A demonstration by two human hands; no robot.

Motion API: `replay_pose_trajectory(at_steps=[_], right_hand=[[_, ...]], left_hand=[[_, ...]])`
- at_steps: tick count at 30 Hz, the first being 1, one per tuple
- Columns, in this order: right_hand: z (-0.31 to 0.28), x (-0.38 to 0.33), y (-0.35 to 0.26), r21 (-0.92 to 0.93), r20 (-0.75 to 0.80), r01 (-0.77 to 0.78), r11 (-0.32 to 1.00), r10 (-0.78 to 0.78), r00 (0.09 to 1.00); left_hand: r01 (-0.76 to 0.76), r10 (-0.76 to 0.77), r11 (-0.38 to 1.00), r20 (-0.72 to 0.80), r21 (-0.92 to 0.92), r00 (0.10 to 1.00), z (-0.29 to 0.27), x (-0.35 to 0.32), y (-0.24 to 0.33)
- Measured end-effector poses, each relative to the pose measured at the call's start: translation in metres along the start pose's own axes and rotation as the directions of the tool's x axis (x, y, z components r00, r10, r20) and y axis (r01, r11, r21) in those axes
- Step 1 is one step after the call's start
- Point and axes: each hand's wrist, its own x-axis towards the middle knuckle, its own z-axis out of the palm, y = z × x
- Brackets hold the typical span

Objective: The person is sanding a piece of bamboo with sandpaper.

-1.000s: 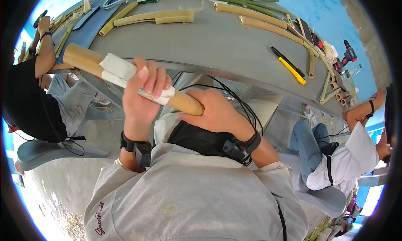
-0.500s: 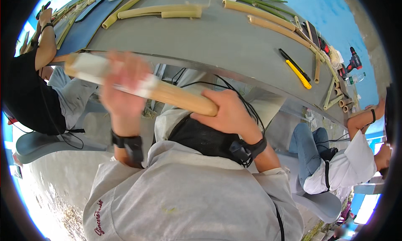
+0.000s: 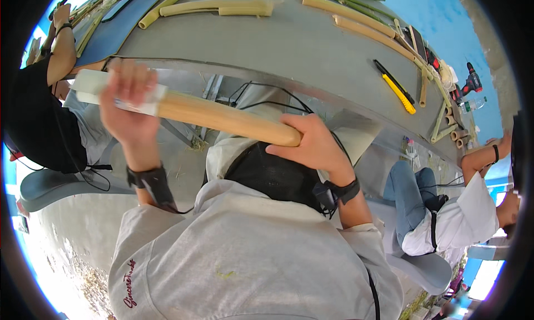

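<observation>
A pale peeled bamboo tube (image 3: 222,115) lies slantwise across my lap, off the near table edge. My right hand (image 3: 318,145) is closed around its right end, thumb on top. Toward the other end, my left hand (image 3: 129,100) is wrapped over a white paper-like sheet (image 3: 89,85) folded around the tube. The fingers of that hand are smeared by motion. The sheet covers the tube's left end, so that end is hidden.
Beyond my hands stands a grey table (image 3: 222,45). On it lie cut bamboo pieces (image 3: 245,8), a yellow cutter knife (image 3: 397,93), a black pen-like tool (image 3: 384,70) and a cordless drill (image 3: 471,80). People sit at both sides. Black cables (image 3: 272,103) hang under the table.
My left hand and the white sheet have slid leftward along the bamboo tube, over its left end, which showed before. My right hand has shifted slightly right with the tube.
</observation>
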Motion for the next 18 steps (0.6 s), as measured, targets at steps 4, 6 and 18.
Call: replay_pose_trajectory(at_steps=[4, 6, 18], right_hand=[[0.002, 0.006, 0.001, -0.036, 0.03, 0.071, 0.997, -0.069, 0.997], [0.011, 0.013, -0.001, -0.019, -0.008, 0.102, 0.995, -0.102, 0.995], [0.002, 0.016, -0.002, -0.057, -0.017, -0.034, 0.998, 0.033, 0.999]], left_hand=[[0.018, -0.023, 0.998, -0.087, -0.057, 0.996, 0.007, -0.003, -0.009], [0.106, -0.105, 0.994, -0.075, 0.0, 0.992, 0.019, -0.007, -0.03], [0.091, -0.094, 0.996, -0.233, -0.024, 0.968, 0.02, -0.002, -0.041]])
